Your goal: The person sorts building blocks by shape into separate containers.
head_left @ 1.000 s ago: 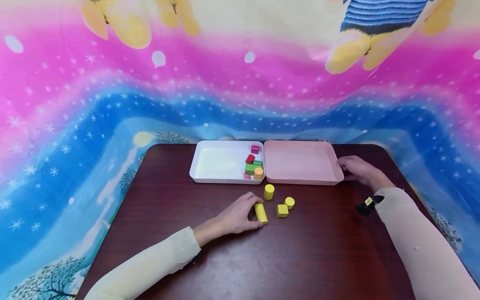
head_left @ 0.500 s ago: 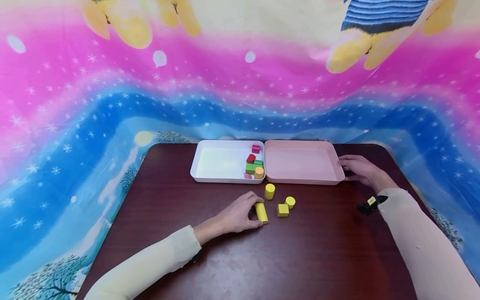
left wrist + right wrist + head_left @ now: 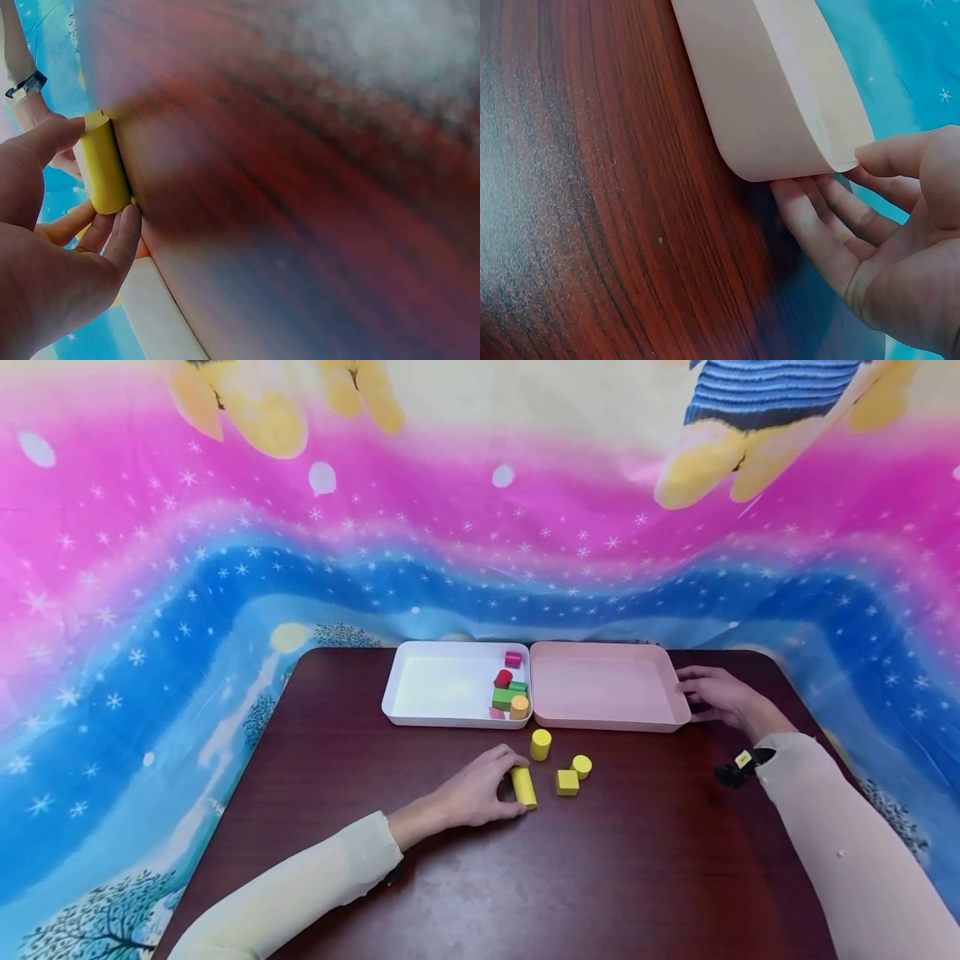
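On the table, my left hand (image 3: 480, 787) holds a yellow cylinder block (image 3: 523, 787) by its two ends, thumb at one and fingers at the other. In the left wrist view the same block (image 3: 106, 165) shows its long side between them. At the far right, my right hand (image 3: 726, 697) grips the end of a pink tray (image 3: 607, 724). One fingertip meets the tray's rim in the right wrist view, and other fingers touch its end wall (image 3: 787, 166). Beside the left hand are an upright yellow cylinder (image 3: 540, 745), a yellow cube (image 3: 567, 783) and a shorter yellow cylinder (image 3: 581, 767).
A white tray (image 3: 431, 722) adjoins the pink one on its left. Along its right side lie several blocks, among them a green block (image 3: 503, 699), a red block (image 3: 503, 678) and an orange cylinder (image 3: 519, 707). A printed cloth (image 3: 480, 543) hangs behind the table.
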A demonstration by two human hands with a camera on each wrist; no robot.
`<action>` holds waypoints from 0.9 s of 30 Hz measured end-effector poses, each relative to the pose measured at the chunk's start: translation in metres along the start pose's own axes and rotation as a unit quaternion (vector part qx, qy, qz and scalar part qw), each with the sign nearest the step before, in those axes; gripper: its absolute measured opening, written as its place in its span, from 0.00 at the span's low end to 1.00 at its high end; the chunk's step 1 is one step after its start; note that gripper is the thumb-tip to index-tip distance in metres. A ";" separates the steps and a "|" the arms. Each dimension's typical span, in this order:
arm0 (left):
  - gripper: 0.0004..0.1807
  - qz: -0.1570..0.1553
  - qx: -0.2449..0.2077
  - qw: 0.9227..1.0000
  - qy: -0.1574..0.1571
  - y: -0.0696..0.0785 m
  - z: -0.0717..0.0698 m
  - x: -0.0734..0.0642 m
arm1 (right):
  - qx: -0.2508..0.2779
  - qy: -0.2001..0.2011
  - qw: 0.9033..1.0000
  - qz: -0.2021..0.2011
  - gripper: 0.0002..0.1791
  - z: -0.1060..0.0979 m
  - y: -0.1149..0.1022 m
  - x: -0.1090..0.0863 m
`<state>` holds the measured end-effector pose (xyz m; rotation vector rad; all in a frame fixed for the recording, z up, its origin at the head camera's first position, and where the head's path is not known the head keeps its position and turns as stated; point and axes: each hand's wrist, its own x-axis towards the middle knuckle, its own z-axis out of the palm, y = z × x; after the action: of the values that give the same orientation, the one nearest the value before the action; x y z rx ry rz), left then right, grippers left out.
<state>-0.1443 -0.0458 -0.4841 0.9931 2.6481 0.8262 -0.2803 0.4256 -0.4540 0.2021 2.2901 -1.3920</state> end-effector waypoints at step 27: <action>0.36 0.064 -0.024 0.998 -0.015 -0.005 -0.052 0.013 | -0.012 -0.002 1.000 0.011 0.34 0.006 0.004 0.001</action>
<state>-0.1751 -0.0629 -0.4440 1.1638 2.5478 0.8903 -0.2781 0.4222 -0.4598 0.2166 2.2942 -1.3521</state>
